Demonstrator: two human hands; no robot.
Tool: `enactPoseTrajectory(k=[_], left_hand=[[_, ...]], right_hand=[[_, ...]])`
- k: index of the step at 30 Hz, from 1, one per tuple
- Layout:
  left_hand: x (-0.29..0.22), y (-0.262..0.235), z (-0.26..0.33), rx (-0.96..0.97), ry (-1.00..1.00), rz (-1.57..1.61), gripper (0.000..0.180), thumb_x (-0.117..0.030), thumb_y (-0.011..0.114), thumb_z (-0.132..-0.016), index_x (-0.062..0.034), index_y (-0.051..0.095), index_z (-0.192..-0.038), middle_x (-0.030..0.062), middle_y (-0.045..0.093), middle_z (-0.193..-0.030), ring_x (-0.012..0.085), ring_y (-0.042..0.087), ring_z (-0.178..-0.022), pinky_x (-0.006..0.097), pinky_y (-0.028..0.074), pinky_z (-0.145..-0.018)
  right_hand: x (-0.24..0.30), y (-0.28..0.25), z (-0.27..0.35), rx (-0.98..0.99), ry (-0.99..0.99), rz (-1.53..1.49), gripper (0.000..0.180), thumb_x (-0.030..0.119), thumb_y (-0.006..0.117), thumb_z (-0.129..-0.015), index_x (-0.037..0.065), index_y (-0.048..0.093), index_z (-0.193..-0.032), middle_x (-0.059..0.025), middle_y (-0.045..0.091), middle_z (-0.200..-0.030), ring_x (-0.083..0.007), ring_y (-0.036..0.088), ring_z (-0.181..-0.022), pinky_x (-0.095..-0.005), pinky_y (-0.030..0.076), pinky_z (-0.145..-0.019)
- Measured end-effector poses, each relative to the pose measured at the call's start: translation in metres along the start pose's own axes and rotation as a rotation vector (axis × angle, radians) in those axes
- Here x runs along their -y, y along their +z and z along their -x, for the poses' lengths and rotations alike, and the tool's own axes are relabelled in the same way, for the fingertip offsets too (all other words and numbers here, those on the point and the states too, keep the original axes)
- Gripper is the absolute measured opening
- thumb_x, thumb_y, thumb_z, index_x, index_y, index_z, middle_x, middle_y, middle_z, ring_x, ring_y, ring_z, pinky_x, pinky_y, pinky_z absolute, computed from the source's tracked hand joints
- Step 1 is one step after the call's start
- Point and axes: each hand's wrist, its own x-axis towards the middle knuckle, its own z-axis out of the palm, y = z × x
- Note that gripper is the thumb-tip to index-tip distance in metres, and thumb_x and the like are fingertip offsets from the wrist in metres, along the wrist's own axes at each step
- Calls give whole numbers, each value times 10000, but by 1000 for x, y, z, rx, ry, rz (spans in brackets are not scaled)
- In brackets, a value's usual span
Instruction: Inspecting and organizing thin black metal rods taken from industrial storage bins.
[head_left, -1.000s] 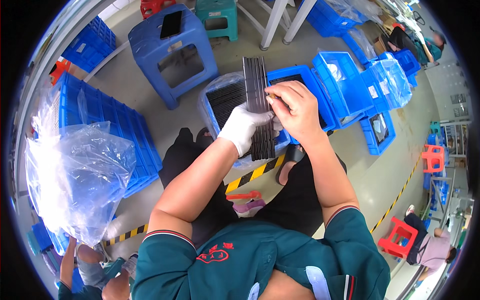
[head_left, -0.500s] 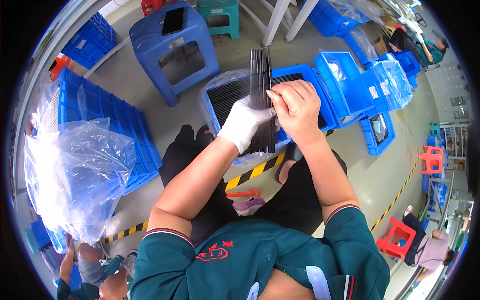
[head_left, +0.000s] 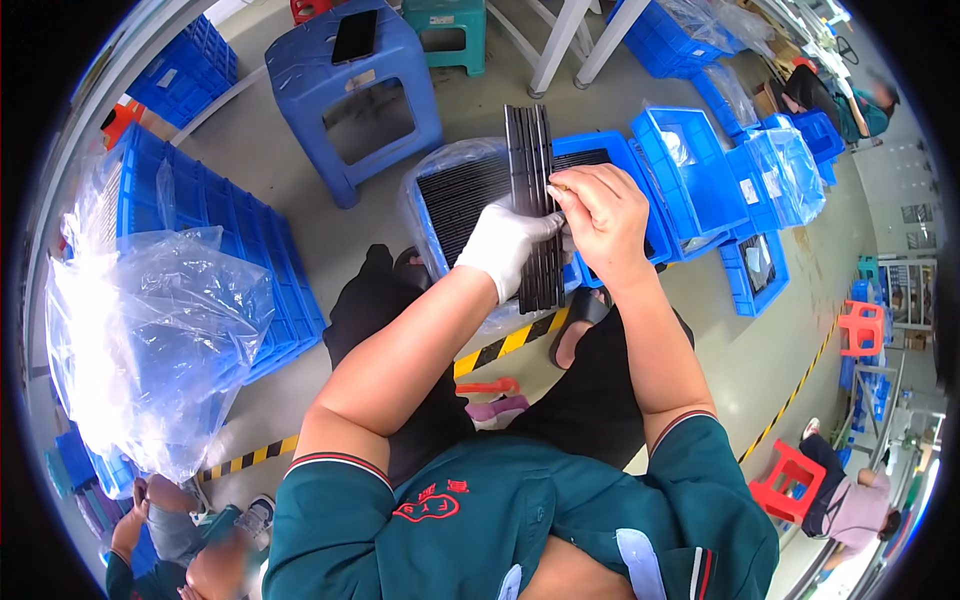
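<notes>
Several black strips (head_left: 530, 165) point lengthwise forward, left hand (head_left: 503, 248) clamped around them, right hand (head_left: 608, 220) pinched together.

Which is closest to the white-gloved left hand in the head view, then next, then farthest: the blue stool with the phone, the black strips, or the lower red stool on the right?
1. Black strips: touching, in the grip of the left hand.
2. Blue stool: up and to the left.
3. Lower red stool: farthest, toward the lower right.
</notes>
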Motion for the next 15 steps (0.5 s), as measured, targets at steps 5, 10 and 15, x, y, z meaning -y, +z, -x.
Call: enactPoseTrajectory(k=[5, 10, 15], left_hand=[[-7, 6, 7, -10, -4, 24, 225, 21, 619, -821, 23, 595, -1044, 86, 629, -843, 181, 624, -715, 323, 518, -624], [-13, 5, 9, 25, -44, 70, 243, 31, 618, -819, 17, 593, -1060, 83, 631, -864, 178, 627, -727, 318, 529, -649], [-11, 3, 9, 57, 56, -38, 202, 0, 646, -832, 10, 611, -1030, 98, 652, -866, 199, 656, -765, 353, 555, -687]], right_hand=[[6, -1, -2, -49, -76, 123, 71, 93, 720, -727, 83, 660, -764, -44, 653, -752, -237, 626, -712, -358, 471, -671], [6, 2, -5, -26, -1, 102, 74, 72, 723, -716, 72, 661, -756, -59, 647, -747, -250, 619, -695, -350, 475, -644], [5, -3, -6, 50, 99, -51, 115, 26, 728, -730, 37, 675, -831, -81, 650, -762, -232, 622, -707, -317, 493, -618]])
